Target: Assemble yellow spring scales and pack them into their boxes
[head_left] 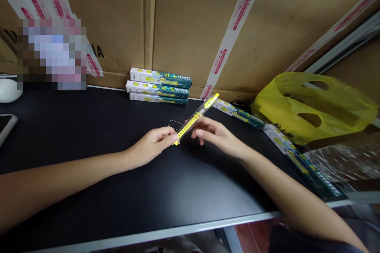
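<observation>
In the head view, my left hand (pixel 157 142) pinches the lower end of a yellow spring scale (pixel 190 124) between thumb and fingers. The scale is held tilted above the black table, its upper end pointing away to the right. It has a clear sleeve around it, and a thin wire loop (pixel 175 121) shows just behind my left fingertips. Close to the scale's right side is my right hand (pixel 218 136), its fingers loosely bent and apart, gripping nothing. Whether its fingertips touch the scale, I cannot tell.
Three printed boxes (pixel 158 87) are stacked at the back of the table (pixel 89 134). Two more boxes lie along the right, one near the back (pixel 237 112) and one closer (pixel 299 160). Beside them sits a yellow plastic bag (pixel 276 99). Taped cardboard (pixel 184 27) stands behind.
</observation>
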Demonstrator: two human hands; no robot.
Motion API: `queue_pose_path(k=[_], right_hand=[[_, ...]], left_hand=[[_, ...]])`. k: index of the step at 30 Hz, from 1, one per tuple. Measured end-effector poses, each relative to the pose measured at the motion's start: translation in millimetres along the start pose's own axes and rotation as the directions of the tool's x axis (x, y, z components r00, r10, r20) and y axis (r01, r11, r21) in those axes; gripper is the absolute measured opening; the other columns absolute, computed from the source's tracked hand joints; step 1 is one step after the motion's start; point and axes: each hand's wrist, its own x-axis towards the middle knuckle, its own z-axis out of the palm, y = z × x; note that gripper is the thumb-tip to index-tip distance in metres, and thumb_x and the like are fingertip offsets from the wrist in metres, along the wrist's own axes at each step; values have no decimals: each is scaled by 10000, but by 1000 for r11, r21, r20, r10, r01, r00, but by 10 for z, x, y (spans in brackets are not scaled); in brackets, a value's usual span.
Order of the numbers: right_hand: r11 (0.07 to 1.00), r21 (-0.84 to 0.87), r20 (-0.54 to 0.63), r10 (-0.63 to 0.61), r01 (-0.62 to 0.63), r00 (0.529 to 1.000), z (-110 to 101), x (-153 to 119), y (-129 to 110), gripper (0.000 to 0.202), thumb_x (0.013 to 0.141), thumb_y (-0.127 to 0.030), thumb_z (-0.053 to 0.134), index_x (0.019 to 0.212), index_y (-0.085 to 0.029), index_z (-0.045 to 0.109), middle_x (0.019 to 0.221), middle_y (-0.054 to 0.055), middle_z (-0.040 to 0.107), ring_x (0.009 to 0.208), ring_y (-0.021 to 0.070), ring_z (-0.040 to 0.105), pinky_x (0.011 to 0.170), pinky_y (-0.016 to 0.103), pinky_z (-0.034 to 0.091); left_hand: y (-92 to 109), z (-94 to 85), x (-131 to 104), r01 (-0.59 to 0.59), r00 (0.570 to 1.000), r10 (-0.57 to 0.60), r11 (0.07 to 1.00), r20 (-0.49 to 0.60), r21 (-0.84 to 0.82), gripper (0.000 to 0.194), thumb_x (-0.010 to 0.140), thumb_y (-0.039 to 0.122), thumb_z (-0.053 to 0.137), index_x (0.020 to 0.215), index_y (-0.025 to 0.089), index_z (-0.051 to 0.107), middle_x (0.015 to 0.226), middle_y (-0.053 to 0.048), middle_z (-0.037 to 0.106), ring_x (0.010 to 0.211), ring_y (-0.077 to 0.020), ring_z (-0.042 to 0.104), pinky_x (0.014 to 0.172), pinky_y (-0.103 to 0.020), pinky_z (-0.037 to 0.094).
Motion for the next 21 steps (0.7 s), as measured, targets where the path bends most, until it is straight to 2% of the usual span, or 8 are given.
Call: queue_pose_path(k=[2, 4, 6, 10, 13, 17, 19, 21], right_hand=[[967, -255, -87, -22, -1, 996, -206, 1, -44, 230, 855, -359, 583, 1008, -196, 635, 939, 55, 657, 743, 153, 579, 591, 271, 463], [811, -584, -169, -114, -6, 979, -390, 1, -57, 142, 837, -286, 595, 911, -188, 665, 854, 48, 642, 741, 170, 562, 681, 318, 458], [653, -757, -84, -147, 33, 986, -501, 0, -32, 100, 808, -253, 619, 862, -197, 683, 851, 52, 632, 799, 200, 570, 754, 355, 452], [559, -822, 92, -65, 112, 994, -449, 5, 65, 212, 807, -295, 645, 1002, -219, 675, 963, 75, 626, 924, 232, 570, 817, 374, 468], [522, -845, 109, -46, 117, 993, -311, 19, 118, 173, 833, -278, 621, 982, -202, 662, 971, 80, 627, 948, 234, 569, 833, 372, 473], [545, -834, 67, -55, 86, 996, -286, 45, 131, 61, 838, -223, 599, 843, -193, 652, 868, 58, 644, 874, 216, 586, 785, 347, 474], [577, -816, -11, -103, 51, 995, -367, 45, 99, 35, 817, -219, 615, 808, -190, 634, 803, 45, 633, 800, 203, 579, 732, 337, 468], [655, -756, -109, -141, 10, 984, -479, 31, 40, 77, 803, -248, 631, 772, -187, 596, 736, 27, 601, 712, 180, 558, 664, 321, 458]], left_hand=[[12, -28, -16, -39, 997, 43, 997, -69, 61, 315, 899, 462, 477, 791, 169, 513, 665, 53, 390, 518, -64, 331, 463, -205, 261], [29, -68, -24, -76, 987, 93, 989, -134, 125, 299, 904, 435, 476, 763, 171, 488, 654, 56, 373, 535, -69, 329, 486, -212, 265], [33, -112, -20, -106, 973, 140, 977, -183, 187, 281, 914, 402, 459, 750, 174, 472, 641, 57, 363, 545, -77, 330, 506, -221, 274], [-20, -189, 10, -150, 947, 208, 960, -246, 237, 265, 930, 341, 386, 723, 184, 437, 632, 52, 370, 558, -93, 362, 539, -243, 312], [-73, -226, 29, -178, 938, 222, 968, -267, 179, 265, 929, 308, 328, 697, 196, 391, 608, 52, 348, 546, -102, 362, 531, -252, 324], [-100, -259, 51, -197, 936, 223, 973, -271, 120, 260, 907, 281, 305, 664, 203, 354, 571, 57, 308, 510, -98, 329, 507, -250, 324], [-102, -271, 67, -186, 940, 203, 979, -273, 88, 260, 899, 280, 302, 655, 204, 348, 556, 60, 290, 491, -94, 311, 486, -244, 321], [-104, -279, 84, -176, 942, 184, 983, -282, 54, 259, 891, 271, 298, 643, 206, 338, 548, 62, 273, 478, -90, 293, 464, -235, 318]])
